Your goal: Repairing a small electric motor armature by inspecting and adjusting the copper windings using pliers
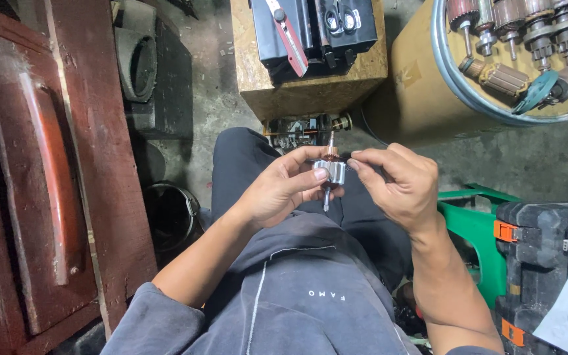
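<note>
My left hand (283, 189) grips a small motor armature (330, 172), a silver laminated core on a thin steel shaft with copper at its top end. It is held upright above my lap. My right hand (399, 184) comes in from the right, thumb and forefinger pinched at the armature's upper right side, on something small and dark that I cannot make out.
A wooden block (310, 85) ahead carries a black tray (313, 29) with scissors and a red-handled tool. A round tub (422, 79) at top right holds several armatures. There is a green stool (478, 230) and a black case (547, 263) at right, and red wooden boards (47, 164) at left.
</note>
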